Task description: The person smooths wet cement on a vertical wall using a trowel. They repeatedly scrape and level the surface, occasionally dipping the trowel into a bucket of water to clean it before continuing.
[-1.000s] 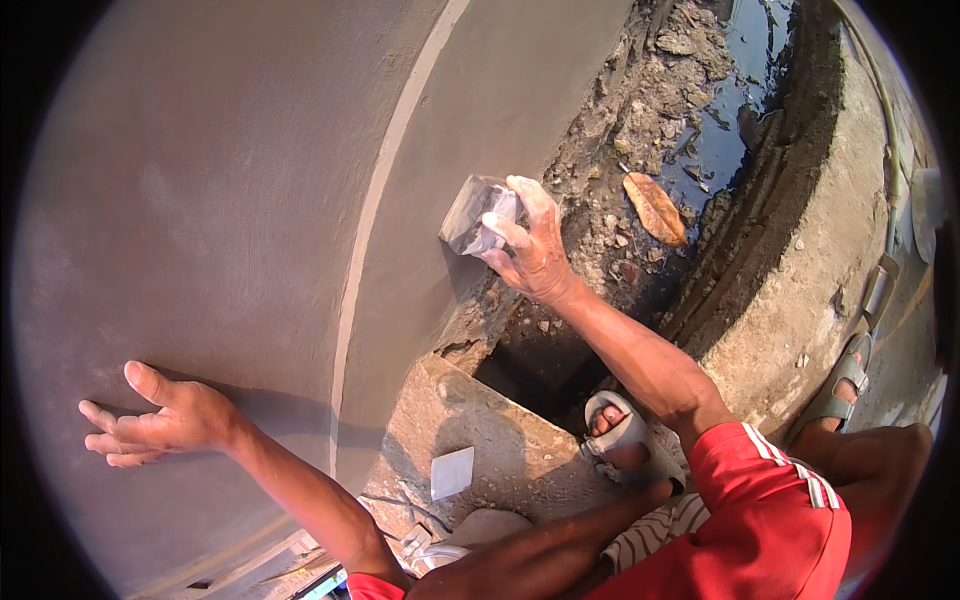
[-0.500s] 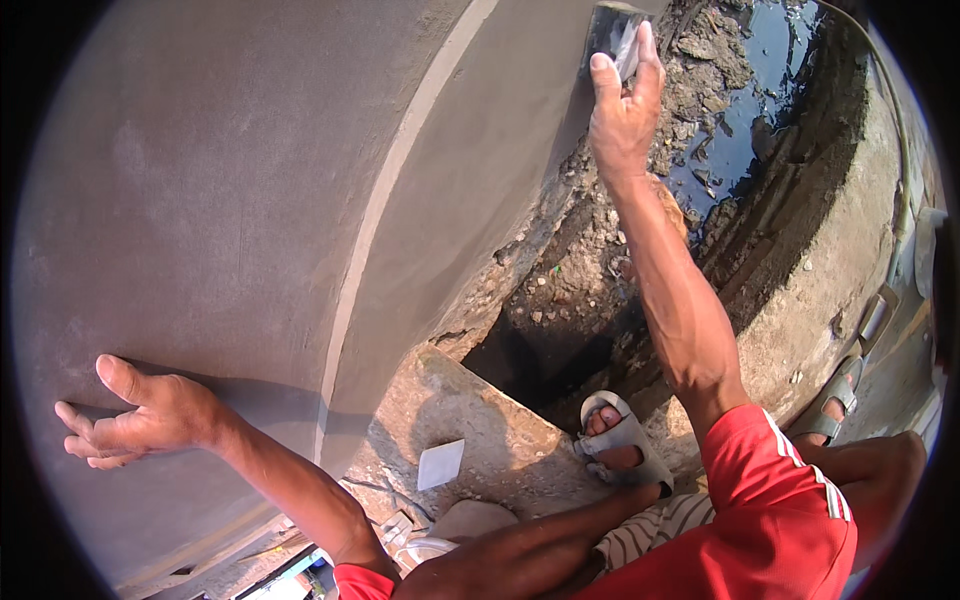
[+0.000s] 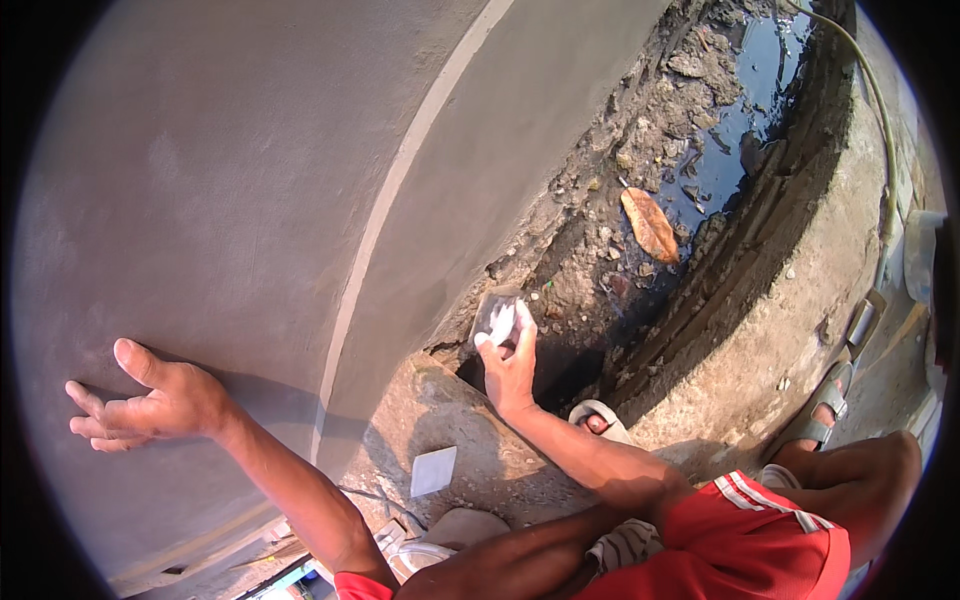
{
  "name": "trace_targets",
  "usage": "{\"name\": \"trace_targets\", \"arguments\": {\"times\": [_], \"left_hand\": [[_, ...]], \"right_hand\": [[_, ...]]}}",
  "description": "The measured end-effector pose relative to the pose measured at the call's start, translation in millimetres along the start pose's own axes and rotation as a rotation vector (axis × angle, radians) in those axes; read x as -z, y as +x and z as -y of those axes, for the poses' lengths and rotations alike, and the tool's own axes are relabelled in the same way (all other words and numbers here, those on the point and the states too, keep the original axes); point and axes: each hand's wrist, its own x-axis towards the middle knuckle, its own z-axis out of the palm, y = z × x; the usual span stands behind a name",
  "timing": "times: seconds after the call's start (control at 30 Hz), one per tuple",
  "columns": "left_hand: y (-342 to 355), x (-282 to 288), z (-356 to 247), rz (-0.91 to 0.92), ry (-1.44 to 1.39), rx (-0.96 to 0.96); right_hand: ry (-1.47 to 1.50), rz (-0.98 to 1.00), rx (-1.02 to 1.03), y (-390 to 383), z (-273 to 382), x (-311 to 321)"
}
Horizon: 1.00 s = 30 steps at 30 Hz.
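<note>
My left hand [image 3: 165,402] is by the smooth grey plastered wall [image 3: 250,200], thumb and fingers apart, holding nothing. Whether it touches the wall I cannot tell. Between the thumb and fingers of my right hand [image 3: 513,372] is a small flat plate [image 3: 487,312], greyish with a whitish patch near the fingertips. Its exact kind is unclear. That plate is at the wall's lower edge, above the dark gap of a ditch. A pale raised strip [image 3: 375,215] runs along the wall between my two hands.
A rough ditch holds rubble, a dry brown leaf [image 3: 650,225] and dark water [image 3: 765,75]. Beyond it curves a concrete edge [image 3: 800,290] with a hose [image 3: 882,120]. A pale square plate [image 3: 433,471] lies on the ledge near my sandalled feet.
My right hand has come down along the wall's lower edge toward me, still gripping the small plate. The leaf is now in full sight. My left hand has barely moved.
</note>
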Motion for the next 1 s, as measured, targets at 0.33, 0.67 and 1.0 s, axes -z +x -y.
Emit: {"name": "trace_targets", "arguments": {"times": [0.33,0.67,1.0], "left_hand": [[1,2,-6,0.004,-0.024,0.021],[1,-4,-3,-0.025,-0.014,-0.026],[0,-5,5,-0.030,-0.067,-0.097]], "right_hand": [[0.067,-0.133,0.460,202,207,47],[0.020,0.090,0.032,-13,-8,-37],[0.148,-0.165,0.616,190,222,50]]}}
